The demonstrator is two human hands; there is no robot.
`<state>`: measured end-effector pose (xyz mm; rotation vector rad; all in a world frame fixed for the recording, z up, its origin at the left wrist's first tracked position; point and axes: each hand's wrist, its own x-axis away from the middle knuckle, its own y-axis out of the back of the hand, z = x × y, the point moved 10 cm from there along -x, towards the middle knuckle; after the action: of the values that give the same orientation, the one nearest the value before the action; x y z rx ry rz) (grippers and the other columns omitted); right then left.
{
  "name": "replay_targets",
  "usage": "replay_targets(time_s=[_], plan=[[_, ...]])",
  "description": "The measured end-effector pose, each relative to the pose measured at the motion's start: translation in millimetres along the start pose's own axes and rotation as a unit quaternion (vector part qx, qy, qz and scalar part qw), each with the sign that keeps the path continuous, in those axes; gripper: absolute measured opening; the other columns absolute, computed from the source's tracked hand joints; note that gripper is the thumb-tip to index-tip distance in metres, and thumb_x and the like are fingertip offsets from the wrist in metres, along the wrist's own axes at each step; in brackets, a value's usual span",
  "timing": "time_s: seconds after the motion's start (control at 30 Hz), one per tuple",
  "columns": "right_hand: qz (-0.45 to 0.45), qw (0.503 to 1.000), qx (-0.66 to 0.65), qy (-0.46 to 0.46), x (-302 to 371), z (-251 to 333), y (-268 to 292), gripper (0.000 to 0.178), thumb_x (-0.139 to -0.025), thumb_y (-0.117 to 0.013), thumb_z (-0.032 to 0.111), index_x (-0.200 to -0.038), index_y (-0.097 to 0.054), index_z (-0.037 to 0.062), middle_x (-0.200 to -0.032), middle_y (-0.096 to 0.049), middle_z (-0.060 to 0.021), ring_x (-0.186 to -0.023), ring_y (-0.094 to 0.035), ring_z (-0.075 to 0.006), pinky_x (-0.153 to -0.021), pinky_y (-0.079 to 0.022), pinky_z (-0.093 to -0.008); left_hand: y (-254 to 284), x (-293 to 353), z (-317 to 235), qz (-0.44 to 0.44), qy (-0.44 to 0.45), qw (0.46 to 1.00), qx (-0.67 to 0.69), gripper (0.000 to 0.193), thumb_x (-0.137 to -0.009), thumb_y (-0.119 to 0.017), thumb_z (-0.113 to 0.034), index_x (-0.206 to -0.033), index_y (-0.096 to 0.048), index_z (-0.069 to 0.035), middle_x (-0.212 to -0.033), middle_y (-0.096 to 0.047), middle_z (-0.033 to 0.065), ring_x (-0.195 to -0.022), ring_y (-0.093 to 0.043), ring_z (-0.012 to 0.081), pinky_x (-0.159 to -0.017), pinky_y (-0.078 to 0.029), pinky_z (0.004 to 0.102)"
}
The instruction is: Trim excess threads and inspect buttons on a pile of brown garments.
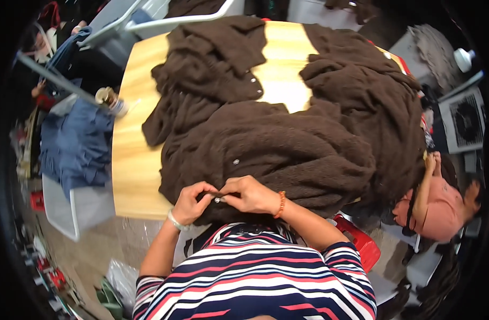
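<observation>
A dark brown, fleecy garment (271,144) lies heaped along the near side of the wooden table. At its near edge my left hand (190,202) pinches the cloth between thumb and fingers. Close beside it, my right hand (250,195) pinches the same edge. A small shiny button or snap (218,200) shows between the two sets of fingertips. Another pale button (236,161) sits on the cloth a little farther up. More brown garments are piled at the far left (212,58) and on the right (362,85), the left pile also carrying small shiny buttons.
The light wooden table (140,106) has a small bottle (111,101) at its left edge. Blue cloth (79,141) hangs over a grey bin (90,208) at left. A person in a pink top (439,210) is at the right. A red stool (362,242) stands close to my right side.
</observation>
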<state>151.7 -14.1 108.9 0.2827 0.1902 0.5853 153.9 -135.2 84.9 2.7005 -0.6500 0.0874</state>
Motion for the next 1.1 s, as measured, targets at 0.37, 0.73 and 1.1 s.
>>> replay_targets(time_s=[0.37, 0.73, 1.1], plan=[[0.01, 0.993, 0.082, -0.087, 8, -12, 16, 0.019, -0.083, -0.066, 0.015, -0.095, -0.07, 0.0004, -0.09, -0.068, -0.0189, -0.087, -0.066, -0.0366, -0.079, -0.052, -0.0435, 27, 0, 14, -0.024, 0.023, 0.999, -0.032, 0.016, -0.079, -0.075, -0.01, -0.085, -0.065, 0.001, -0.072, -0.065, 0.0078, -0.067, -0.061, 0.0114, -0.064, -0.048, 0.026], [-0.057, 0.997, 0.043, -0.009, 15, 20, 37, 0.012, -0.079, -0.068, 0.006, -0.088, -0.068, -0.0006, -0.081, -0.064, -0.0145, -0.075, -0.064, -0.0314, -0.067, -0.053, -0.0374, -27, -12, -56, 0.01, -0.106, 0.979, -0.173, 0.034, -0.071, -0.074, -0.011, -0.103, -0.065, -0.005, -0.091, -0.067, 0.0101, -0.087, -0.062, 0.0282, -0.083, -0.043, 0.0372], [-0.027, 0.992, 0.121, 0.031, 14, 18, 17, 0.012, -0.082, -0.06, -0.001, -0.093, -0.058, 0.0006, -0.088, -0.056, -0.0164, -0.073, -0.061, -0.0366, -0.063, -0.051, -0.0421, 9, -26, -19, -0.033, -0.004, 0.994, -0.101, 0.028, -0.075, -0.06, 0.002, -0.102, -0.064, -0.001, -0.097, -0.061, 0.011, -0.093, -0.063, 0.0226, -0.081, -0.051, 0.0331]])
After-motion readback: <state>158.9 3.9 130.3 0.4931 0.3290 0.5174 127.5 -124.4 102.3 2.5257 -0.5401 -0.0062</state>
